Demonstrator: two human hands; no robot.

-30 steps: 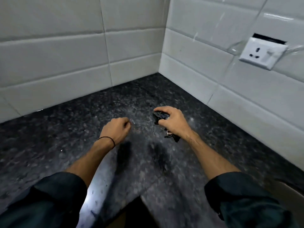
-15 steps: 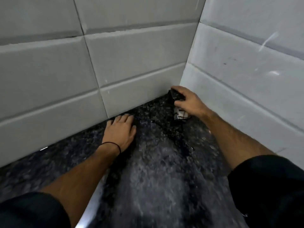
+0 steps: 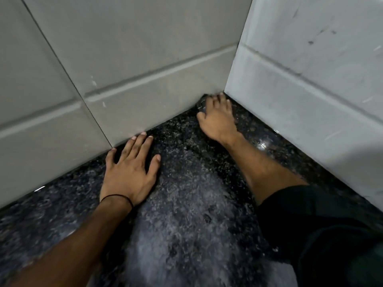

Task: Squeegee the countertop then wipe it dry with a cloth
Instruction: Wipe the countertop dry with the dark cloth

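Note:
The black speckled granite countertop (image 3: 186, 204) runs into a corner between two white tiled walls. My right hand (image 3: 217, 119) presses a small dark cloth (image 3: 200, 103) into that corner; only a dark edge of it shows past my fingers, blurred. My left hand (image 3: 128, 168) lies flat on the counter with its fingers spread, the fingertips touching the base of the back wall. A thin black band circles my left wrist. No squeegee is in view.
The back tiled wall (image 3: 124, 79) and the right tiled wall (image 3: 310, 79) close in the corner. A wet glint (image 3: 262, 145) shows on the counter near the right wall. Dark sleeves cover both upper arms.
I have leaned closer to the corner. My right hand carried the cloth from mid-counter into the corner. My left hand opened from a loose fist and laid flat against the back wall.

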